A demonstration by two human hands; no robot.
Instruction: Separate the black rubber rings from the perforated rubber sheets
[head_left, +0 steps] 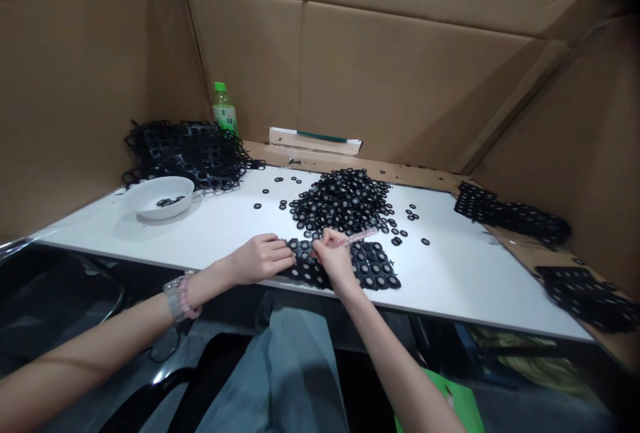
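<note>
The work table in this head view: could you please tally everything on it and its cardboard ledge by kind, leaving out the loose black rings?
Black ring-sheet piles: 4
White bowl: 1
Green-capped bottle: 1
Green rod on a white card: 1
Clear pink stick: 1
Total: 8

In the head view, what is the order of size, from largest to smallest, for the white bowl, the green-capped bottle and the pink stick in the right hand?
1. White bowl: looks largest.
2. Green-capped bottle and pink stick: similar length here; the bottle is farther away, so unsure.
</note>
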